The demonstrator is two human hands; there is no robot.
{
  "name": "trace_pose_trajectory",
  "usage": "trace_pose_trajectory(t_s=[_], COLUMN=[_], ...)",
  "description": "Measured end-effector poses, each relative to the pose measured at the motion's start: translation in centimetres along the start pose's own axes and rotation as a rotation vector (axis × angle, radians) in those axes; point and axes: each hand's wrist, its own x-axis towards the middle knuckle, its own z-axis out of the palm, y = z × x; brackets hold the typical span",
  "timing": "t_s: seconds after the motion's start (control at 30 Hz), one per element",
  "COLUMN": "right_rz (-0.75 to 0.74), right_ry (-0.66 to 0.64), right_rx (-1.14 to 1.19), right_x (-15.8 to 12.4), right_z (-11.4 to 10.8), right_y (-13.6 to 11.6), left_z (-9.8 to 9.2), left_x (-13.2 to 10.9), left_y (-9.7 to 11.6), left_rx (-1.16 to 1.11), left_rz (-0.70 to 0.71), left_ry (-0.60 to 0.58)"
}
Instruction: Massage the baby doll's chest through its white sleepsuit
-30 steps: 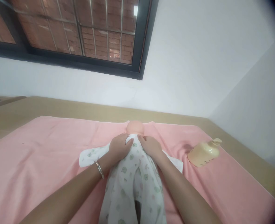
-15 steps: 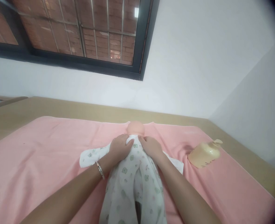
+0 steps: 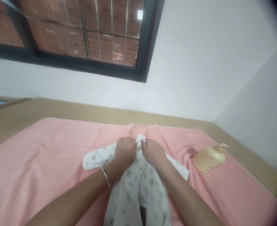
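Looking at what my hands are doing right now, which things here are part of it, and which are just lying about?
Part of it:
- White printed garment, gripped near its top by your left hand and right hand
- Round pink form, probably a doll's head, just beyond it
- Pink cloth, spread underneath

Lying about:
- Yellow bottle, off to the right

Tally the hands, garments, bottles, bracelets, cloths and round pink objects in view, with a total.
Hands: 2 (left hand, right hand)
Printed white garment: 1
Yellowish bottle: 1
Bracelet: 1
Pink cloth: 1
Round pink object: 1
Total: 7
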Motion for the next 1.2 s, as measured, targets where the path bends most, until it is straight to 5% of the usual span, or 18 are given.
trace_pose_trajectory(t_s=[0.1, 0.23, 0.33, 0.47, 0.57, 0.67, 0.8, 0.97, 1.2], right_rz=[0.033, -0.070, -0.152, 0.018, 0.043, -0.047, -0.091, 0.036, -0.163], right_ry=[-0.117, 0.008, 0.057, -0.037, -0.122, -0.051, -0.002, -0.143, 0.088], right_rx=[0.127, -0.029, -0.108, 0.006, 0.089, -0.027, -0.092, 0.124, -0.065], right_x=[0.9, -1.0, -1.8, -0.1, 0.5, -0.7, -1.1, 0.7, -1.8], right_z=[-0.1, -0.7, -0.8, -0.6, -0.8, -1.4, -1.4, -1.0, -1.1], right_y=[0.9, -0.3, -1.1, 0.0, 0.5, -0.5, -1.1, 0.5, -1.6], left_z=[0.1, 0.0, 0.3, 0.7, 0.5, 0.2, 0.3, 0.4, 0.0], left_x=[0.0, 0.0, -0.1, -0.2, -0.1, 0.0, -0.2, -0.1, 0.0], left_y=[-0.1, -0.4, -0.6, -0.5, -0.5, -0.5, -0.6, -0.6, -0.5], left_rx=[0.003, -0.031, -0.026, 0.008, -0.007, -0.018, 0.042, 0.019, -0.001], left_rz=[-0.088, -0.245, -0.156, -0.017, -0.113, -0.202, -0.087, -0.057, -0.320], left_ry=[-0.001, -0.117, -0.089, -0.001, -0.034, -0.118, -0.038, -0.011, -0.143])
